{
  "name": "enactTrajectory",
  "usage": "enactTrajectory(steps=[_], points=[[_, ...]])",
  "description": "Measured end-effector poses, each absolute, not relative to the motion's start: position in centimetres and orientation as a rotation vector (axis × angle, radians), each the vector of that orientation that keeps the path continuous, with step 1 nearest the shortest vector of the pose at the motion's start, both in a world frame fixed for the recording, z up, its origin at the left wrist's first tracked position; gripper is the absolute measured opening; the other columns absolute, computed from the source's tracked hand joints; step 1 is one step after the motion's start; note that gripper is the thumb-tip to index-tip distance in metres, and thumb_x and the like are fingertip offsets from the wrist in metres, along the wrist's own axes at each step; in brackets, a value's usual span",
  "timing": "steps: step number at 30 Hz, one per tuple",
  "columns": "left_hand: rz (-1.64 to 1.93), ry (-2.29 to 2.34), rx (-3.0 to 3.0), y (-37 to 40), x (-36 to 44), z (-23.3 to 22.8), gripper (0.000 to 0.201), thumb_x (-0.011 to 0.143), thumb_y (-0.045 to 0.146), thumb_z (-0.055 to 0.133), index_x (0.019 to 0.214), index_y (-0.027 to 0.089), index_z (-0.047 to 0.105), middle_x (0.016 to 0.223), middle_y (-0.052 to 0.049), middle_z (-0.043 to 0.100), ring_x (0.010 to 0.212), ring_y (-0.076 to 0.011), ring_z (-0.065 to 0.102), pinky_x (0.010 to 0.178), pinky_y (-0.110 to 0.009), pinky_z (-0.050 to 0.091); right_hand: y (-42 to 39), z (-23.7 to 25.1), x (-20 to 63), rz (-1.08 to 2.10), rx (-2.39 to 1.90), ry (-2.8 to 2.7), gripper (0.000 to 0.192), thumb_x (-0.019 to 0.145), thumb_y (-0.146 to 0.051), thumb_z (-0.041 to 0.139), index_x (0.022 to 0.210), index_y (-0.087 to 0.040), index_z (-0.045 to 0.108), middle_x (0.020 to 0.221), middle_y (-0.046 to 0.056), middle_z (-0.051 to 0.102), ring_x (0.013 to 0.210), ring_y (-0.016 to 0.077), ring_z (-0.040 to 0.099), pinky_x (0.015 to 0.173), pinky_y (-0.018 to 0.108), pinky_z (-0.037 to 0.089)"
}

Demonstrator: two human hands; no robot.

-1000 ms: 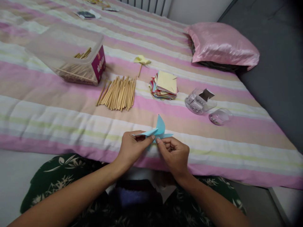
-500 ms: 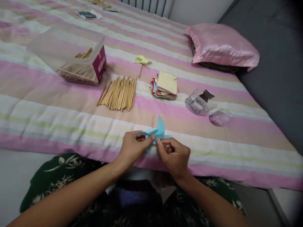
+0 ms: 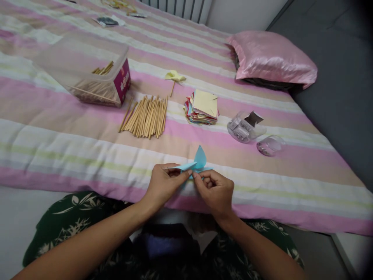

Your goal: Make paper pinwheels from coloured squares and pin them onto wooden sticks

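A light blue paper pinwheel point(image 3: 200, 157) is held between both hands above the bed's near edge, one pointed blade standing up. My left hand point(image 3: 165, 181) is closed on its left side, thumb over the paper. The thumb and fingertips of my right hand point(image 3: 215, 189) pinch it near the centre; whether a pin is there I cannot make out. Beyond the hands lie a row of wooden sticks point(image 3: 145, 118) and a stack of coloured paper squares point(image 3: 205, 105). A yellow pinwheel on a stick point(image 3: 175, 76) lies behind them.
A clear plastic box point(image 3: 87, 74) with more sticks stands at the left. To the right are a clear container point(image 3: 241, 128) of small metallic pieces and a small clear dish point(image 3: 270, 146). A pink pillow point(image 3: 272, 56) lies at the back right of the striped bedspread point(image 3: 72, 144).
The blue pinwheel has tilted in my fingers; its upright blade now faces wider and its left blade lies over more. Both hands stay nearly in place.
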State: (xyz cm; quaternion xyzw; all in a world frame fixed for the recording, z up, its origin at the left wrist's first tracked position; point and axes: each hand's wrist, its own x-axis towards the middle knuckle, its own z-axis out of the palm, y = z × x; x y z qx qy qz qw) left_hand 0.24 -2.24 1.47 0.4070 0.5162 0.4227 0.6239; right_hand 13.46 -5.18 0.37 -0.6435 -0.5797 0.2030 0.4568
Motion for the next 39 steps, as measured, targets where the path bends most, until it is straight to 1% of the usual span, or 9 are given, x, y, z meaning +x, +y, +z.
enactTrajectory(steps=[4, 7, 11, 16, 24, 28, 32, 35, 39], points=[[0.968, 1.162, 0.93, -2.23, 0.17, 1.22, 0.013, 0.062, 0.023, 0.074, 0.072, 0.015, 0.074, 0.068, -0.004, 0.071, 0.063, -0.0147, 0.061, 0.062, -0.026, 0.046, -5.16, 0.4, 13.49, 0.508, -1.599, -1.418, 0.02, 0.072, -0.026, 0.064, 0.056, -0.014, 0.061, 0.039, -0.008, 0.038, 0.035, 0.0047, 0.034, 0.038, 0.018, 0.031], [0.967, 1.164, 0.923, -2.28, 0.15, 1.23, 0.014, 0.062, 0.023, 0.075, 0.073, 0.015, 0.074, 0.07, -0.005, 0.072, 0.065, -0.0154, 0.062, 0.063, -0.026, 0.046, -5.14, 0.55, 13.49, 0.525, -1.61, -1.423, 0.022, 0.073, -0.028, 0.064, 0.056, -0.014, 0.061, 0.04, -0.007, 0.039, 0.036, 0.005, 0.034, 0.039, 0.019, 0.031], [0.961, 1.17, 0.92, -2.28, 0.15, 1.3, 0.013, 0.062, 0.025, 0.075, 0.07, 0.015, 0.073, 0.065, -0.003, 0.07, 0.06, -0.0139, 0.059, 0.058, -0.025, 0.044, -5.13, 0.59, 13.46, 0.502, -1.62, -1.434, 0.023, 0.073, -0.031, 0.064, 0.057, -0.014, 0.062, 0.04, -0.007, 0.04, 0.036, 0.0053, 0.036, 0.04, 0.019, 0.032], [0.955, 1.156, 0.908, -2.22, 0.12, 1.16, 0.012, 0.062, 0.026, 0.075, 0.066, 0.015, 0.072, 0.057, 0.0, 0.065, 0.053, -0.011, 0.054, 0.052, -0.023, 0.039, -5.13, 0.36, 13.6, 0.388, -1.618, -1.475, 0.024, 0.073, -0.031, 0.065, 0.056, -0.015, 0.062, 0.039, -0.007, 0.038, 0.036, 0.0051, 0.035, 0.042, 0.019, 0.032], [0.928, 1.131, 0.895, -2.16, 0.02, 1.25, 0.012, 0.063, 0.027, 0.074, 0.067, 0.015, 0.072, 0.057, 0.0, 0.064, 0.053, -0.0107, 0.054, 0.053, -0.023, 0.04, -4.94, 0.18, 13.7, 0.381, -1.599, -1.493, 0.024, 0.073, -0.031, 0.065, 0.054, -0.016, 0.06, 0.04, -0.009, 0.036, 0.037, 0.0048, 0.034, 0.042, 0.019, 0.032], [0.92, 1.102, 0.88, -2.05, -0.07, 1.41, 0.012, 0.063, 0.026, 0.074, 0.066, 0.015, 0.071, 0.057, 0.0, 0.065, 0.053, -0.0112, 0.054, 0.053, -0.023, 0.04, -4.95, 0.22, 13.75, 0.415, -1.596, -1.491, 0.022, 0.072, -0.032, 0.066, 0.056, -0.017, 0.063, 0.04, -0.008, 0.037, 0.038, 0.0057, 0.035, 0.041, 0.019, 0.032], [0.919, 1.099, 0.807, -1.92, -0.1, 1.68, 0.012, 0.062, 0.027, 0.074, 0.068, 0.016, 0.072, 0.063, -0.002, 0.068, 0.057, -0.0125, 0.058, 0.057, -0.024, 0.043, -5.15, 0.39, 13.86, 0.443, -1.581, -1.487, 0.02, 0.072, -0.035, 0.067, 0.061, -0.018, 0.067, 0.042, -0.007, 0.041, 0.039, 0.0067, 0.038, 0.041, 0.02, 0.033], [0.897, 1.117, 0.75, -1.84, -0.05, 1.84, 0.012, 0.061, 0.027, 0.075, 0.064, 0.015, 0.07, 0.061, -0.002, 0.068, 0.055, -0.0118, 0.058, 0.056, -0.024, 0.044, -5.24, 0.51, 13.91, 0.452, -1.567, -1.499, 0.019, 0.072, -0.034, 0.068, 0.063, -0.018, 0.068, 0.043, -0.005, 0.046, 0.04, 0.0071, 0.04, 0.041, 0.02, 0.033], [0.88, 1.129, 0.733, -1.8, -0.01, 1.79, 0.016, 0.059, 0.028, 0.076, 0.064, 0.014, 0.07, 0.062, -0.003, 0.068, 0.055, -0.0125, 0.058, 0.056, -0.024, 0.044, -5.14, 0.55, 13.87, 0.428, -1.56, -1.545, 0.019, 0.074, -0.034, 0.067, 0.064, -0.017, 0.068, 0.043, -0.005, 0.046, 0.04, 0.0071, 0.041, 0.042, 0.02, 0.032]])
